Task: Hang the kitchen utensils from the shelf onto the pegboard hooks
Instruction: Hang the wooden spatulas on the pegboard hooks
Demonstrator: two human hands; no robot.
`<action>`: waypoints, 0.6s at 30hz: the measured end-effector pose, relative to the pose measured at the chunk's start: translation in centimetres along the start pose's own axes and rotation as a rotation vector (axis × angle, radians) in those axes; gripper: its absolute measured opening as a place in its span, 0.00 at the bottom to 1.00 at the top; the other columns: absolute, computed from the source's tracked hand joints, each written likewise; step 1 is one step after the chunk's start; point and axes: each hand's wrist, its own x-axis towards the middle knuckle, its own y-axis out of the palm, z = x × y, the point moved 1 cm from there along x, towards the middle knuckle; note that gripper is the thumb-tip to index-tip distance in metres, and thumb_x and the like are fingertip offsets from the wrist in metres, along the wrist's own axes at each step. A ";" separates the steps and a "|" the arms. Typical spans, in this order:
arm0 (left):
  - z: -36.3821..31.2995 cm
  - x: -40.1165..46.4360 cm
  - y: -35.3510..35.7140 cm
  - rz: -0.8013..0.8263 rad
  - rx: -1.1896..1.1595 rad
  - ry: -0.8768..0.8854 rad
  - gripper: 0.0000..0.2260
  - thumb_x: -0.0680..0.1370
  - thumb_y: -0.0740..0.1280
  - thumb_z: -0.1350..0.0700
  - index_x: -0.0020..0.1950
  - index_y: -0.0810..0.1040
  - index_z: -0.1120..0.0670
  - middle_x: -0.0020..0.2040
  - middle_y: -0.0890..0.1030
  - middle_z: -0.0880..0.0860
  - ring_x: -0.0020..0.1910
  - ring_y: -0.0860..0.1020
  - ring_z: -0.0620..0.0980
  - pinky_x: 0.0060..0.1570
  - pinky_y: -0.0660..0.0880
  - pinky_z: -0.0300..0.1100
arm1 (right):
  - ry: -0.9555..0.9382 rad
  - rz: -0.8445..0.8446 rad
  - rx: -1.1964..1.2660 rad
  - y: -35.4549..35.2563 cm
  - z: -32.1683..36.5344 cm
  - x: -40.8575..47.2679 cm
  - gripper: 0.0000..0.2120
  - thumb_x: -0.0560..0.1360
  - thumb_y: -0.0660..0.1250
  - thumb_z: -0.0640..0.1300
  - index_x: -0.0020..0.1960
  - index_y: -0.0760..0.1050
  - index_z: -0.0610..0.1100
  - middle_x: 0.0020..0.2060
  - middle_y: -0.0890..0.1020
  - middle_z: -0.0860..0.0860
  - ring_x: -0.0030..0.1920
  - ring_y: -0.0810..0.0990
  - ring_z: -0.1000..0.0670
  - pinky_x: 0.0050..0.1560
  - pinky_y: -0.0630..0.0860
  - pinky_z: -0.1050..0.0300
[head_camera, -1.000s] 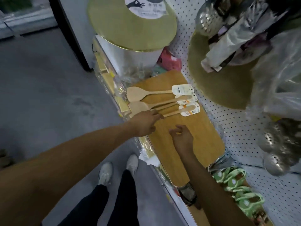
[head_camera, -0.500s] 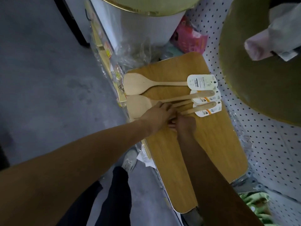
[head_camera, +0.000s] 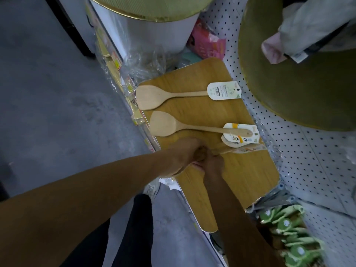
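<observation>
shelf: wood board (head_camera: 240, 170), pegboard (head_camera: 317, 160) right.
spatulas: two (head_camera: 163, 95) (head_camera: 163, 124) lie far; third (head_camera: 227, 150) near, blurred.
hands: left (head_camera: 185, 153) and right (head_camera: 213, 162) both pinch it.
my call: lift by the handle, tag hole leading.

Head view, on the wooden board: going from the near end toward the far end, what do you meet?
Bare board → both hands, left hand and right hand, gripping a blurred utensil → wooden spatula on stacked tags → wooden spatula with white tag.

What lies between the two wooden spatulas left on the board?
Only bare board, in the head view: the far spatula and the near spatula lie apart, not touching.
</observation>
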 end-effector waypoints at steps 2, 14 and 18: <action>-1.3 -1.3 -0.2 0.078 -0.013 -0.036 0.08 0.79 0.66 0.57 0.57 0.82 0.52 0.53 0.83 0.52 0.52 0.81 0.51 0.57 0.78 0.48 | 0.004 -0.040 0.027 -1.2 -0.1 -3.8 0.10 0.79 0.64 0.47 0.44 0.76 0.41 0.35 0.82 0.46 0.33 0.83 0.46 0.43 0.83 0.46; -14.3 -10.8 -1.4 0.418 -0.255 -0.116 0.22 0.75 0.71 0.67 0.68 0.77 0.57 0.61 0.81 0.56 0.60 0.80 0.53 0.54 0.75 0.38 | 0.020 -0.267 0.279 -9.5 -4.5 -22.6 0.12 0.78 0.60 0.42 0.51 0.76 0.34 0.34 0.83 0.40 0.31 0.84 0.43 0.30 0.82 0.48; -18.0 -15.2 -0.1 0.453 -0.110 -0.018 0.17 0.73 0.75 0.61 0.61 0.82 0.53 0.52 0.84 0.54 0.52 0.82 0.51 0.50 0.77 0.41 | -0.038 -0.247 0.371 -12.2 -8.1 -28.7 0.11 0.78 0.59 0.41 0.49 0.76 0.33 0.34 0.84 0.36 0.30 0.84 0.42 0.31 0.82 0.47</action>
